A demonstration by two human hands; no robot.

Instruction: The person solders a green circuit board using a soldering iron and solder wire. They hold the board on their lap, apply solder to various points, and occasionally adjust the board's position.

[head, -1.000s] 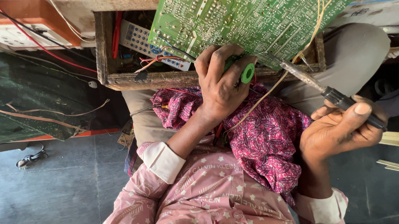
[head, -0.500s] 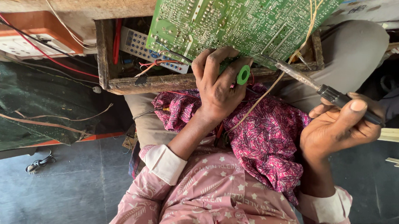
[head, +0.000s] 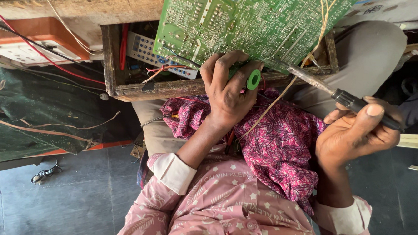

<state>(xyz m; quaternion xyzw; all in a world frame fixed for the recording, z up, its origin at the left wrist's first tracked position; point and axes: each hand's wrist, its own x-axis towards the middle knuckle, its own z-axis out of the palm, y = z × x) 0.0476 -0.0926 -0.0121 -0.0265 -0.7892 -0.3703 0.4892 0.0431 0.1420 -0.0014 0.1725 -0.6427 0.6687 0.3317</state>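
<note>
While the left hand (head: 227,92) curls shut around a green spool (head: 253,79), pressed up against the lower edge of the green circuit board (head: 252,22), the right hand (head: 356,132) is closed on the dark handle of a soldering iron (head: 343,97) — thumb laid along the top, its metal tip reaching the board's underside. Pale wires (head: 287,88) hang from the board across a pink patterned cloth (head: 279,145) on the lap. Behind the board sits a wooden tray (head: 108,60) holding a remote control (head: 148,50) — an orange-edged switchboard (head: 27,46) lies further left.
</note>
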